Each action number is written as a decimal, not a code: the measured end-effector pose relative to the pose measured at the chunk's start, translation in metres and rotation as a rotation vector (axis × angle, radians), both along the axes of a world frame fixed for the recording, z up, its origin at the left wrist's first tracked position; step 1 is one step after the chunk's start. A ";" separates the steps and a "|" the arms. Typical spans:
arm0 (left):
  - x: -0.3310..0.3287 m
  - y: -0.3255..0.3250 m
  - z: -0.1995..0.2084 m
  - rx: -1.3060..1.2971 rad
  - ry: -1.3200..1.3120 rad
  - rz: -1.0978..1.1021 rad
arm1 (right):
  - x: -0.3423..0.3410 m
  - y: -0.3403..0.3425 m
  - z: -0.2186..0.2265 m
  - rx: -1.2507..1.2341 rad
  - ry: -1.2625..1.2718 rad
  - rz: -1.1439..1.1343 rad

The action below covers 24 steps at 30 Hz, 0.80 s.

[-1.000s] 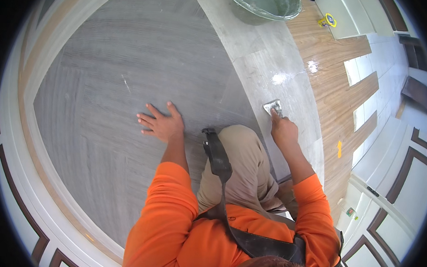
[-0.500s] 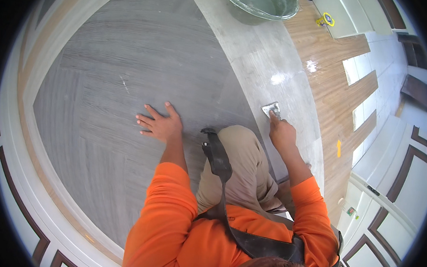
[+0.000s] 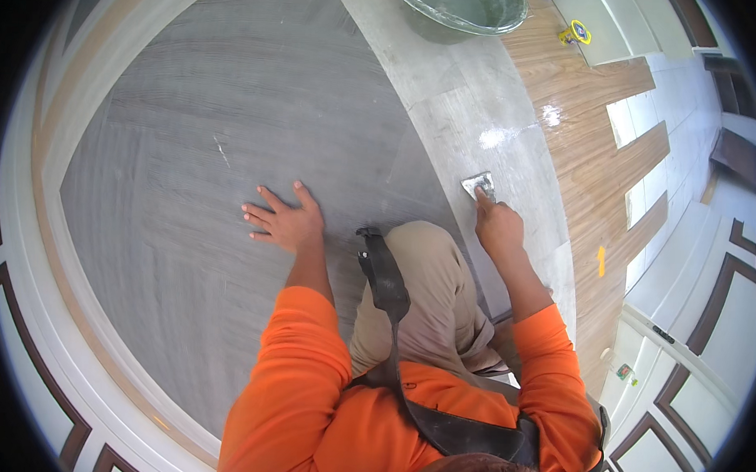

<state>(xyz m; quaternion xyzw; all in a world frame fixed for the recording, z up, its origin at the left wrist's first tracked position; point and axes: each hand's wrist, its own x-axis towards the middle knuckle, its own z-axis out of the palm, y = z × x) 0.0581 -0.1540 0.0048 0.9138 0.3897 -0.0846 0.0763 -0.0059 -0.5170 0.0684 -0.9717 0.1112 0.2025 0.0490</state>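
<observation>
My left hand (image 3: 287, 220) lies flat on the dark grey floor (image 3: 258, 107), fingers spread, with nothing in it. My right hand (image 3: 500, 232) grips a small scraper (image 3: 478, 186), index finger stretched along it toward the smeared, whitish blade. Its handle is hidden under my fingers. The blade lies against the pale grey plank strip (image 3: 449, 105) that borders the dark floor. My bent knee (image 3: 422, 271) in beige trousers is between the two arms.
A green basin (image 3: 467, 13) stands at the top on the pale strip. Right of that strip lie wood-look planks (image 3: 557, 109) with a staggered edge over white tiles (image 3: 687, 97). A yellow roll of tape (image 3: 578, 32) sits far right. White panelled walls (image 3: 32, 365) curve around both sides.
The scraper in my right hand has shifted slightly up and left, its blade turned a little. My left hand rests in nearly the same spot.
</observation>
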 end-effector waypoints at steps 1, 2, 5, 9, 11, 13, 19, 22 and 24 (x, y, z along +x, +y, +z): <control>0.001 0.001 -0.002 0.004 0.004 0.000 | -0.001 0.001 0.000 -0.007 0.017 0.000; 0.000 0.000 -0.003 0.005 0.015 0.008 | -0.004 0.001 0.001 -0.007 0.029 -0.010; 0.000 0.000 -0.007 0.037 -0.014 -0.028 | -0.008 0.004 0.003 0.007 0.032 -0.028; 0.001 0.000 -0.004 0.028 0.029 -0.007 | -0.004 0.005 0.001 0.029 -0.055 -0.023; 0.000 0.000 -0.004 0.013 0.044 0.000 | -0.012 0.008 0.000 0.030 -0.049 -0.026; 0.000 0.002 -0.009 0.047 0.017 -0.019 | -0.021 0.013 0.000 0.035 0.007 -0.038; 0.001 -0.002 -0.004 0.027 0.007 -0.018 | -0.006 0.018 0.002 0.062 -0.034 -0.016; 0.002 0.000 -0.003 0.032 -0.002 -0.027 | -0.016 0.021 0.004 0.081 0.008 -0.019; -0.001 -0.002 -0.002 0.026 -0.008 -0.030 | -0.011 0.022 0.002 0.078 -0.034 -0.012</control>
